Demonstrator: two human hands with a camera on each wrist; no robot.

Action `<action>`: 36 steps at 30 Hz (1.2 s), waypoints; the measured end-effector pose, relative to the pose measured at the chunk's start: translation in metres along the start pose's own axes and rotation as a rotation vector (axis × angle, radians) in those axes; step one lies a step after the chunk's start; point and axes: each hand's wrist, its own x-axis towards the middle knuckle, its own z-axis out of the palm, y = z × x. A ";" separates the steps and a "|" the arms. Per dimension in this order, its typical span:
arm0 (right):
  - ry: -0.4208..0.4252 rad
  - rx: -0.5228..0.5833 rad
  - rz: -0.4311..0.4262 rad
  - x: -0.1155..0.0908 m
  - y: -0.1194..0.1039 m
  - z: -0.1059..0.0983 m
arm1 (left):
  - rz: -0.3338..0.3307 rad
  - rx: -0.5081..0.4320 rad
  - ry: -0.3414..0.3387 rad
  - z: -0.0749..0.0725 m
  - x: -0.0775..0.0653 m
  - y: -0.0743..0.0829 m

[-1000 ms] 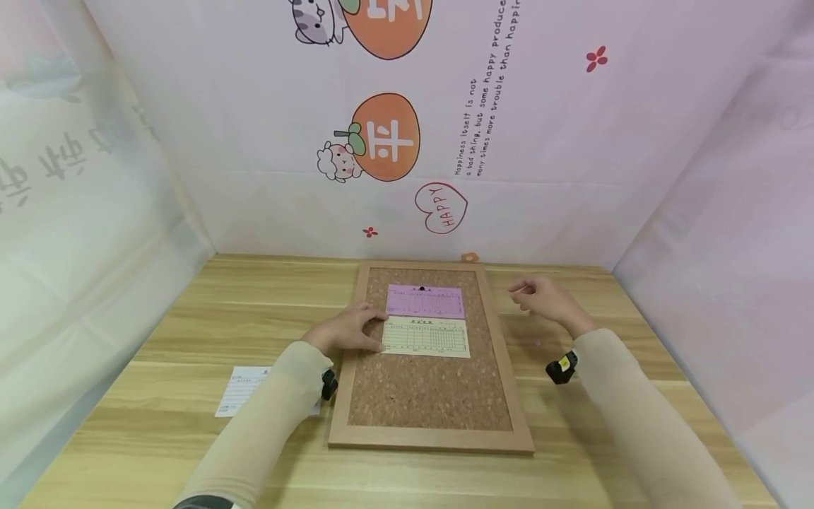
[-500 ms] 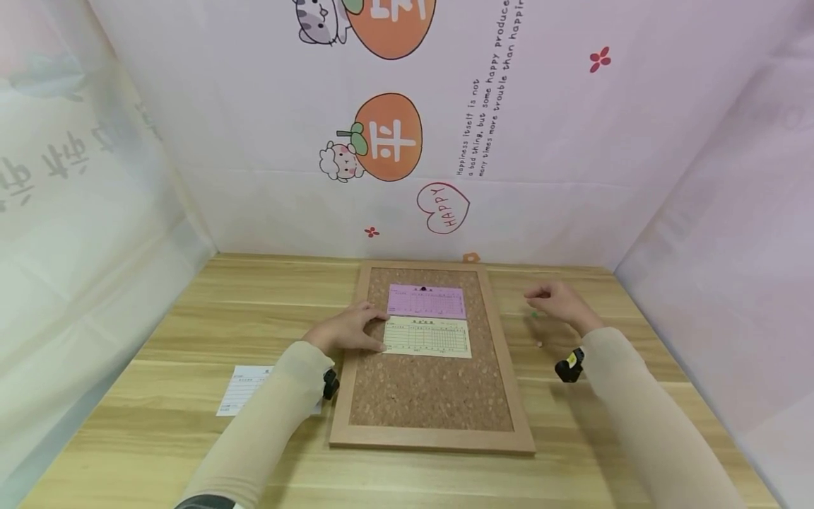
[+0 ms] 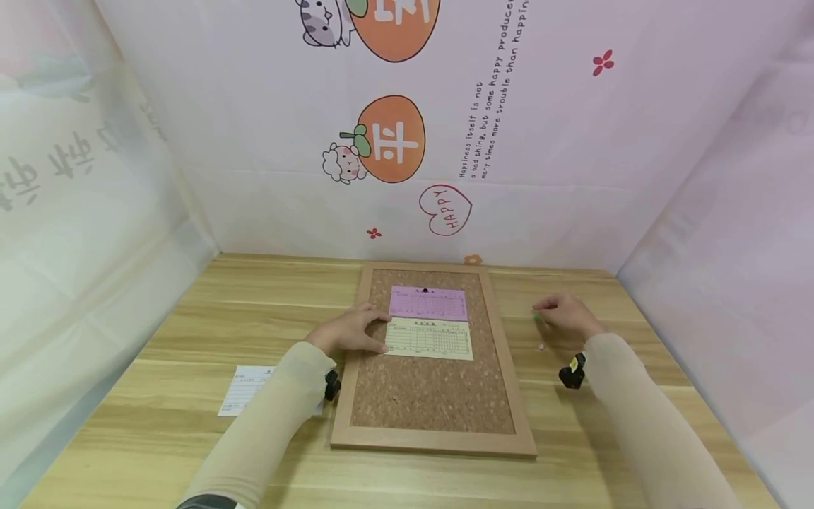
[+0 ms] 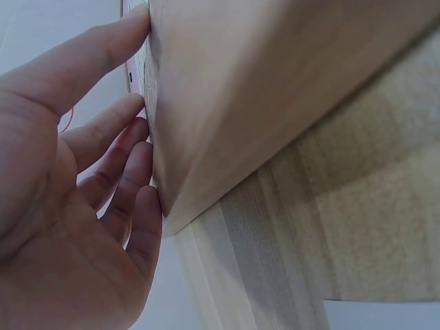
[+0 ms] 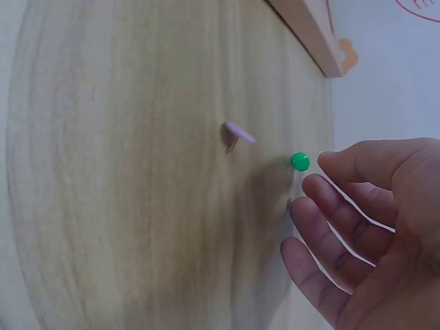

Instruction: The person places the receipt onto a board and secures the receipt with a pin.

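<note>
Evidently both hands are engaged at a framed corkboard [image 3: 432,396] lying flat on the tabletop [image 3: 184,332]. On the cork, a purple sheet [image 3: 427,304] bears a black pin [image 3: 425,290] at its top edge; directly below it lies a yellow sheet [image 3: 429,341].

Left hand [image 3: 348,331]: fingers spread and relaxed, clenching nothing. In the head view, thumb and forefinger rest at the left corners of the yellow sheet. The left wrist view adds the underside of the hand, with the other fingers lying against the board, a contact the head view conceals.

Right hand [image 3: 568,316]: found right of the board, above the tabletop. From the head view alone, the fingers' grasp cannot be told, as only a speck of green shows beneath them. The right wrist view settles it: a green pin [image 5: 300,161] sits just beside the thumb and forefinger, a gap remaining, the fingers loosely bent and unclosed. Near it, a pink tack [image 5: 240,132] stands tilted with its shaft visible; overhead it is merely a pale dot.

A white sheet [image 3: 248,389], partly covered by the left sleeve [image 3: 261,431], appears in the head view only.
</note>
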 end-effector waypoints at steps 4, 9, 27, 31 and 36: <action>-0.001 0.001 -0.003 0.000 0.003 0.002 | -0.004 0.004 0.003 0.000 -0.001 0.001; 0.004 -0.017 -0.014 0.000 0.003 0.004 | -0.001 -0.001 -0.004 0.000 -0.001 0.002; -0.003 0.022 0.046 -0.002 0.005 0.008 | 0.016 -0.021 0.011 0.001 -0.001 0.002; 0.003 0.021 0.052 0.000 0.005 0.008 | 0.014 -0.025 0.013 0.001 -0.002 0.002; 0.003 0.022 0.069 0.001 0.007 0.006 | 0.013 -0.024 0.012 0.000 -0.002 0.003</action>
